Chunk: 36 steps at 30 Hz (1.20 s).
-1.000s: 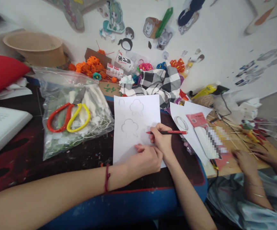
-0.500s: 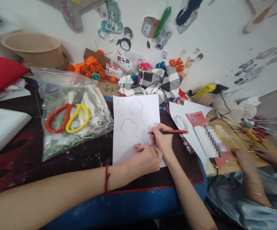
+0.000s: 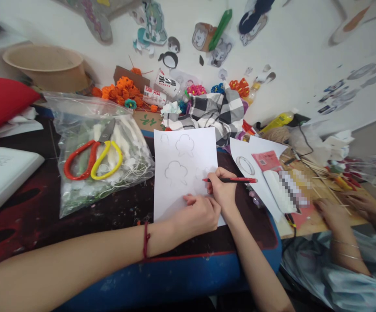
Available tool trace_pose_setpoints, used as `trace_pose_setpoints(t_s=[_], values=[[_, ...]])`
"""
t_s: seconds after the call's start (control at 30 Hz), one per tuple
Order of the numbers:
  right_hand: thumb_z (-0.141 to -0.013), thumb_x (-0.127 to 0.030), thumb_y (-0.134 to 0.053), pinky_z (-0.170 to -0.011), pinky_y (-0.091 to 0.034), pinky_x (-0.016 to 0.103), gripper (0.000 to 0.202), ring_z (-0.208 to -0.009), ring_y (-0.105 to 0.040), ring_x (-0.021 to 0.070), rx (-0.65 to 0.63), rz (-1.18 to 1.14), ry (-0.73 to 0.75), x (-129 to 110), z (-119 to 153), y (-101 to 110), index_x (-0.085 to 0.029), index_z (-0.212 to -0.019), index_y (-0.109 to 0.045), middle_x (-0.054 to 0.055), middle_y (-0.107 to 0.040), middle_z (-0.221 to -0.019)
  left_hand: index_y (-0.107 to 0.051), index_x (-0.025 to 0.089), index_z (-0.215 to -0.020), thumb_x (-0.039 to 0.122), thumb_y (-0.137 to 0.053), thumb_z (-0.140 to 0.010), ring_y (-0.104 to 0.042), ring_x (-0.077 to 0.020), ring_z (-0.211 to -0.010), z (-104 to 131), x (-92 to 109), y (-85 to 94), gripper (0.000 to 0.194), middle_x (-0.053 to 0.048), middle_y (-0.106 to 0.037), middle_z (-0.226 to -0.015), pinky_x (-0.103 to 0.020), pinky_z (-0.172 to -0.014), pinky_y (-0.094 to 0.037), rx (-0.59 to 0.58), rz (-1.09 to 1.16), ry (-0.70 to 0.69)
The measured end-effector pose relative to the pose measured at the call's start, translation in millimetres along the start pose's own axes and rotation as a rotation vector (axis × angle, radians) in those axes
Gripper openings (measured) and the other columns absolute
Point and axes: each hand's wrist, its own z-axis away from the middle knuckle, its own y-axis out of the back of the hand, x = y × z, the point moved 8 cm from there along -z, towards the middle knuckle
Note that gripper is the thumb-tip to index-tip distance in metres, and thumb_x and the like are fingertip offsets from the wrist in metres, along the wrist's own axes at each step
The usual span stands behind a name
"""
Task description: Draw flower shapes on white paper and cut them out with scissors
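where the white rectangular sheet of paper (image 3: 178, 173) lies on the dark, paint-flecked table top (image 3: 110, 216), both hands work at its lower right corner. the right hand (image 3: 222, 190) is clamped on a slim red-and-black pen (image 3: 231, 180), fingers closed round the barrel near the tip; the tip points toward 9 o'clock and meets the paper, the barrel running out toward 3 o'clock. the left hand (image 3: 197, 214) rests at 7 o'clock of the right hand, touching it, loosely curled with its heel on the sheet's lower edge; it holds nothing, and the fingers lie together. a red cord bracelet (image 3: 146, 240) circles the left wrist.

the sheet carries pencilled cloud-shaped outlines (image 3: 176, 172), at 10 o'clock of the pen tip.

at 9 o'clock of the sheet, just beside it, lies a clear plastic bag (image 3: 97, 151) of white pieces, with red-handled and yellow-handled scissors (image 3: 93, 158) resting on it. at 12 o'clock of the sheet, touching its top edge, sits a black-and-white checked cloth (image 3: 217, 112); orange paper flowers (image 3: 123, 89) lie at 11 o'clock, near the wall. at 3 o'clock, a second white sheet (image 3: 246, 158) bears a clear tape ring (image 3: 245, 166) and a red-and-white packet (image 3: 272, 173).

further toward 3 o'clock, another person's hands (image 3: 334, 214) rest among thin wooden sticks (image 3: 321, 177), well apart from the pen.
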Motion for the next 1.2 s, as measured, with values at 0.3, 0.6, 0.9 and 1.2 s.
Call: trace_pose_setpoints(t_s=[0.3,0.6,0.9,1.2], values=[[-0.079,-0.026,-0.065,-0.036,-0.034,0.02,0.03,-0.036,-0.045,0.0085,-0.135,0.002,0.002,-4.1,0.2,-13.6,-0.021,-0.055,-0.047,-0.006,-0.055,-0.046,-0.061,0.011,-0.084,0.008,-0.048,-0.081,-0.061,-0.0203,-0.048,1.8,3.5,-2.4,0.013,-0.006,-0.065,-0.059,-0.032,-0.045,-0.045,-0.034,-0.008,-0.027],[-0.078,-0.021,-0.062,-0.036,-0.034,0.02,0.03,-0.035,-0.044,0.0086,-0.046,0.01,0.0,-1.1,1.2,-2.0,-0.022,-0.054,-0.044,-0.006,-0.053,-0.043,-0.061,0.009,-0.088,0.006,-0.048,-0.083,-0.059,-0.0173,-0.043,0.8,-1.4,0.7,0.014,-0.004,-0.063,-0.058,-0.029,-0.043,-0.042,-0.013,0.008,-0.019],[-0.076,-0.019,-0.062,-0.035,-0.033,0.021,0.029,-0.035,-0.043,0.0084,-0.05,0.018,-0.006,-0.1,0.0,-3.0,-0.022,-0.053,-0.044,-0.007,-0.052,-0.043,-0.061,0.009,-0.084,0.005,-0.048,-0.082,-0.061,-0.0189,-0.044,0.0,-1.4,0.7,0.013,-0.004,-0.062,-0.057,-0.029,-0.043,-0.042,-0.013,0.018,-0.019],[-0.078,-0.023,-0.062,-0.036,-0.036,0.021,0.03,-0.035,-0.045,0.0086,-0.064,0.027,0.004,-3.1,1.8,-1.7,-0.022,-0.054,-0.045,-0.006,-0.054,-0.045,-0.062,0.009,-0.084,0.005,-0.049,-0.081,-0.061,-0.0194,-0.043,-2.3,-2.1,2.2,0.014,-0.004,-0.063,-0.055,-0.029,-0.041,-0.041,-0.005,0.01,-0.028]])
